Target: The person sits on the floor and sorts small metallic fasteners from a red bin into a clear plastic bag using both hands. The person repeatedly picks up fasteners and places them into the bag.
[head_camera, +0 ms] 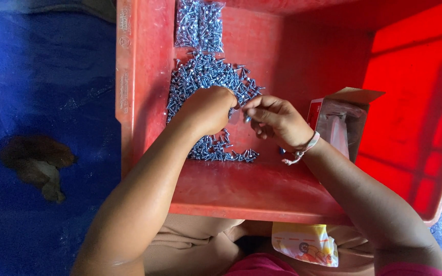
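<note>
A heap of small silver screws [208,76] lies on the floor of a red plastic crate [262,194]. My left hand [208,109] is closed in a fist over the heap, apparently with screws inside it. My right hand [277,120] is just to its right, fingertips pinching a single screw [247,118] close to the left fist. More screws [223,151] trail below my left hand. A clear bag packed with screws [199,24] lies at the far end of the crate.
An open small cardboard box with a clear plastic bag in it [339,122] stands in the crate right of my right wrist. A blue tarp [42,92] with a brown patch [37,163] covers the ground on the left. A printed packet [305,244] rests on my lap.
</note>
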